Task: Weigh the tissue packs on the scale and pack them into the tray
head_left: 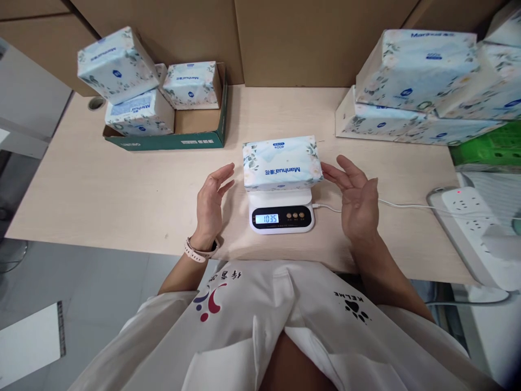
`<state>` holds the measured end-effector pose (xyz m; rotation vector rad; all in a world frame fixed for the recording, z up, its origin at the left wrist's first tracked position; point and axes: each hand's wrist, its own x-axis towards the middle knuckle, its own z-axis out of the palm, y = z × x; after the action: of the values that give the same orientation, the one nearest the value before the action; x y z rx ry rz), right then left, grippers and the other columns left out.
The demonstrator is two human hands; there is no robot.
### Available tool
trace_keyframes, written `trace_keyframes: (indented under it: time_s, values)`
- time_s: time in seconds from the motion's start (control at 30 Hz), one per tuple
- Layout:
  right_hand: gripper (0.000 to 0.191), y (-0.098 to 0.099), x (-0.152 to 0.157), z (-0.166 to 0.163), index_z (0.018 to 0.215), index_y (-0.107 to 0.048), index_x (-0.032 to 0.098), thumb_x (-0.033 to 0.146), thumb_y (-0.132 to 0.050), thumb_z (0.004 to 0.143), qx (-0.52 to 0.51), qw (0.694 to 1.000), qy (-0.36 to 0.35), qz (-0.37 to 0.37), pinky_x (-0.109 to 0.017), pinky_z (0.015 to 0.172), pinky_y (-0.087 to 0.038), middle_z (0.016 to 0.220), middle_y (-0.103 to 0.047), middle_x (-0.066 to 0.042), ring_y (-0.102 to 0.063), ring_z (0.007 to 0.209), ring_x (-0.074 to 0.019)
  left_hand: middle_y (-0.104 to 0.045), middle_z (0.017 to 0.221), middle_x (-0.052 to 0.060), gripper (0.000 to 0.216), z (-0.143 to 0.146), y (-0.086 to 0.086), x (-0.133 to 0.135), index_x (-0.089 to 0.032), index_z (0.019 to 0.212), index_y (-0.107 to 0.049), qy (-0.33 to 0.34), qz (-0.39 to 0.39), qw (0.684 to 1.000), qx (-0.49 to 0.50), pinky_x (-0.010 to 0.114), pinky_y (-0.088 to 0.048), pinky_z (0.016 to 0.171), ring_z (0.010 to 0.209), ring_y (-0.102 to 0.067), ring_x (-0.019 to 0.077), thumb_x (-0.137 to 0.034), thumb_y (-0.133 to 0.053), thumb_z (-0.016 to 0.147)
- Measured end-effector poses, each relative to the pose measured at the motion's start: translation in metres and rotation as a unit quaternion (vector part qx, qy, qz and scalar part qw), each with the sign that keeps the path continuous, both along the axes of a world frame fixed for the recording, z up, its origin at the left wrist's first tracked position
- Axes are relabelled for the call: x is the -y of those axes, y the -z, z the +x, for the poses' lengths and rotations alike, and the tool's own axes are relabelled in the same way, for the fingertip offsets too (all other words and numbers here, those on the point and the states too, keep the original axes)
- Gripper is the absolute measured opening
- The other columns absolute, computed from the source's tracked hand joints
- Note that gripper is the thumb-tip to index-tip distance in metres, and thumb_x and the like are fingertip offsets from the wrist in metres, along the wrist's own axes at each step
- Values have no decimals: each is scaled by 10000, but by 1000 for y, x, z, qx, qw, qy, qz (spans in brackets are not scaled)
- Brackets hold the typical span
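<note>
White-and-blue printed film wraps the tissue pack (280, 163), which lies flat on the platform of a small white scale (280, 216) near the front-middle of the desk (122, 190). The pack overhangs the platform at both ends. The lit display reads 103.5.

The left hand (211, 203) stands on edge to the left of the pack, palm turned toward it and fingers spread and loosely curved. It holds nothing, and a clear gap separates it from the pack. The right hand (356, 198) mirrors it on the other side, open and empty. Its fingertips (328, 169) are just beside the pack's right end, and contact cannot be confirmed or ruled out from this view.

Judgement: the work in hand appears to be a weighing. A sound reading calls for both hands fully off the pack, the pack centred so that neither overhang touches the desk, and the white cable (407, 205) (running right toward the power strip (468, 212)) lying slack, clear of the platform.

Containers: a shallow cardboard tray (203, 142) with a green rim sits at the back left. It holds three like packs. One is tilted on top (116, 64), one lies beneath it (140, 115), and one lies toward the back right (191, 84). The tray's front right floor is bare. At the back right, loose packs (415, 70) are stacked directly on the desk, in no container. A green crate (488, 152) shows beside them, and its contents cannot be told.
</note>
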<state>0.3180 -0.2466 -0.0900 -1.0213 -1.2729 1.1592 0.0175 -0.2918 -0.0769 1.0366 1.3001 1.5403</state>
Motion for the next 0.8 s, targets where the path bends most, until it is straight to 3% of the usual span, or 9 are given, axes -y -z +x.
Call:
trace_keyframes:
  time_s: [0.47,0.8]
  values:
    - [740,2,1,-1,1432,-715,370,833,-287,1045,6,1000,-9,-6,-649,1346,-391,1418,-794,-58,-678,1453,-337,-797,1386,70,475,0,0,0,-302,1146,-829,1,0,1000,0,464,-587,1123,1317,-718,283,-702,-624,990]
    - [788,2,4,2,1531,-649,378,847,-250,1039,58,998,-26,-28,-628,1353,-395,1511,-748,-56,-633,1511,-328,-802,1363,87,471,-1,5,0,-286,1152,-833,3,-1,1000,-11,521,-567,1169,1304,-729,297,-659,-570,1034]
